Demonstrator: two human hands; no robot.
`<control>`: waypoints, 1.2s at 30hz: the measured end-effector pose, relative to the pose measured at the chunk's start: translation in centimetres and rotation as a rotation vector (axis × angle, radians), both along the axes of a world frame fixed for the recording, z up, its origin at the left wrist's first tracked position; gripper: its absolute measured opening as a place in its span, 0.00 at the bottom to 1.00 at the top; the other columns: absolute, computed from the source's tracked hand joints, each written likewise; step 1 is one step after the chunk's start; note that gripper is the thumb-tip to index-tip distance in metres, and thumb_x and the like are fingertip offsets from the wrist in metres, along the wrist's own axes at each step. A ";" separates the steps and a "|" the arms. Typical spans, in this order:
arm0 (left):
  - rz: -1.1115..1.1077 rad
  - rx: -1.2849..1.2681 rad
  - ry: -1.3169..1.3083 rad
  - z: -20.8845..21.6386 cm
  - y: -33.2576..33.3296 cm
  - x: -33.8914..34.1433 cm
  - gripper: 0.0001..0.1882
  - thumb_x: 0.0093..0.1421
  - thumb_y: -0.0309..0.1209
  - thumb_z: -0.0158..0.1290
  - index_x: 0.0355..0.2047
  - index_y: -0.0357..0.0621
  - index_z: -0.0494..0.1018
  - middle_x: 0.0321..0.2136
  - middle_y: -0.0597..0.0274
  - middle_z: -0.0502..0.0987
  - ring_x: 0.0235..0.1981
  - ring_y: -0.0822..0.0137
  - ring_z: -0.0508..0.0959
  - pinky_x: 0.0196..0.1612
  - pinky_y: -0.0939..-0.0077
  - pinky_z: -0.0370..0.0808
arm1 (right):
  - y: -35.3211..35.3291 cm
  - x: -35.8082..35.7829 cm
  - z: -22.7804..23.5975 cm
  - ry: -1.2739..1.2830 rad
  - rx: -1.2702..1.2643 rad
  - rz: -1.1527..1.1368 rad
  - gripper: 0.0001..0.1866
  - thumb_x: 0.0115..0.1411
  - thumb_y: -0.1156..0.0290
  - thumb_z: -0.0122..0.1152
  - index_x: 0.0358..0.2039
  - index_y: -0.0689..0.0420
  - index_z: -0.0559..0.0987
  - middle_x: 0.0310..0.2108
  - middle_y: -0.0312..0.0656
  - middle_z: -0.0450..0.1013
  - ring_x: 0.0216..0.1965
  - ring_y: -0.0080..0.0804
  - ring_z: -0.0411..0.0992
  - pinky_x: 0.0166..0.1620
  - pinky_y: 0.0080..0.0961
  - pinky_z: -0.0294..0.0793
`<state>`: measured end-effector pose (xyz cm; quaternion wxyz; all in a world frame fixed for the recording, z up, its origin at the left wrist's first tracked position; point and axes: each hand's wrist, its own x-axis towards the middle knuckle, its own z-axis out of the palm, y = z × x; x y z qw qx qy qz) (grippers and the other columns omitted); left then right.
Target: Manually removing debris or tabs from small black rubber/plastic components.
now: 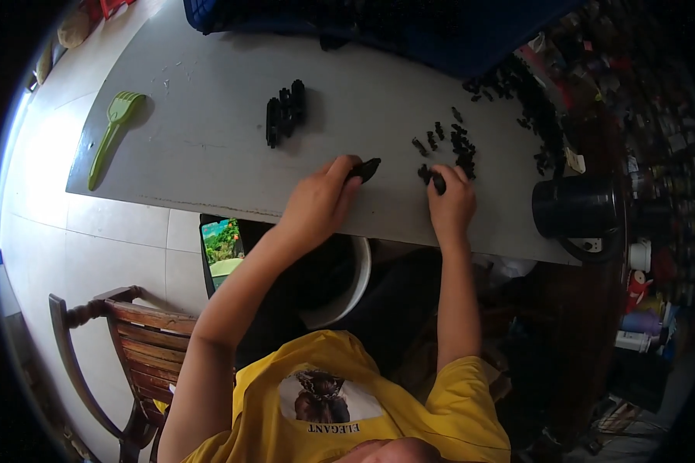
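My left hand (320,202) is closed around a dark, elongated black piece (368,168), whose pointed end sticks out past the fingertips above the table's near edge. To the right, my right hand (452,207) pinches a small black part (439,184); its exact kind is too small to make out. Just beyond those fingers lie several small black parts (462,145), loosely scattered on the grey table (208,147). Farther left, several longer black pieces (286,112) rest side by side in a group.
A blue crate (232,17) stands along the far side. A heap of small black parts (537,100) spreads at the right, beyond a black mug-like container (575,208). A green rake-shaped tool (112,139) lies at the left. Below are a lit screen (224,247) and wooden chair (150,332).
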<state>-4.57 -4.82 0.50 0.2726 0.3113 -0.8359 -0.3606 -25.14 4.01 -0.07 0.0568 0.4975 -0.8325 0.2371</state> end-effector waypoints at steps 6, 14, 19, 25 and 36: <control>-0.042 0.439 0.370 -1.6 2.8 1.5 0.15 0.62 0.31 0.42 0.47 0.38 0.58 0.27 0.55 0.70 0.24 0.61 0.71 0.31 0.72 0.67 | 1.4 -0.3 0.0 -0.403 -0.285 -0.012 0.08 0.48 0.79 0.56 0.32 0.60 0.75 0.29 0.40 0.72 0.34 0.27 0.70 0.40 0.23 0.68; -0.165 0.921 0.526 -1.0 3.8 2.2 0.15 0.63 0.32 0.40 0.48 0.39 0.57 0.25 0.67 0.64 0.21 0.78 0.62 0.26 0.85 0.61 | 1.8 1.7 1.4 -0.265 -0.202 0.181 0.08 0.48 0.80 0.59 0.32 0.62 0.75 0.29 0.42 0.73 0.34 0.33 0.71 0.41 0.24 0.68; -0.162 0.972 0.524 -0.8 4.2 2.5 0.14 0.64 0.33 0.38 0.48 0.41 0.58 0.25 0.66 0.65 0.21 0.77 0.62 0.25 0.85 0.61 | 1.8 1.5 0.3 -0.070 -0.134 0.132 0.09 0.47 0.78 0.62 0.30 0.62 0.75 0.30 0.44 0.73 0.32 0.39 0.72 0.35 0.28 0.70; -0.128 1.163 0.560 -1.0 4.6 3.0 0.14 0.64 0.34 0.37 0.49 0.43 0.59 0.25 0.64 0.66 0.21 0.76 0.63 0.24 0.84 0.61 | 1.8 2.7 0.4 -0.128 -0.273 0.135 0.07 0.48 0.78 0.61 0.29 0.63 0.74 0.27 0.43 0.73 0.30 0.35 0.72 0.34 0.26 0.70; -0.097 0.922 0.526 -2.0 5.8 2.3 0.17 0.64 0.31 0.39 0.51 0.40 0.56 0.25 0.67 0.65 0.22 0.80 0.63 0.25 0.87 0.62 | 3.3 5.6 2.1 -0.982 -0.369 0.049 0.04 0.53 0.77 0.57 0.29 0.61 0.71 0.21 0.33 0.67 0.17 0.16 0.62 0.21 0.13 0.60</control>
